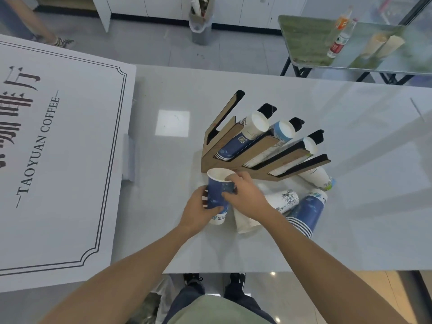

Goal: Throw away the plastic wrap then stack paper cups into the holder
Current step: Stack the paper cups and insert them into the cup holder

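Note:
A wooden cup holder (236, 160) with slanted slots stands on the white table; three of its slots hold stacks of paper cups, and the leftmost slot is empty. Just in front of its left corner, both hands grip a blue paper cup (218, 192) held upright, mouth up. My left hand (201, 209) wraps its lower side, my right hand (245, 195) pinches its rim and right side. A white cup (245, 222) lies under my right wrist. More loose cups lie to the right: a white printed stack (284, 199), a blue stack (308, 211) and a white cup (315, 177). No plastic wrap is visible.
A large white sign board (58, 148) reading TAOYUAN COFFEE covers the table's left part. A grey bin (201, 31) with cardboard in it stands on the floor beyond the table. A glass-topped table (350, 45) with bottles is at the back right. Someone's foot (62, 42) shows at far left.

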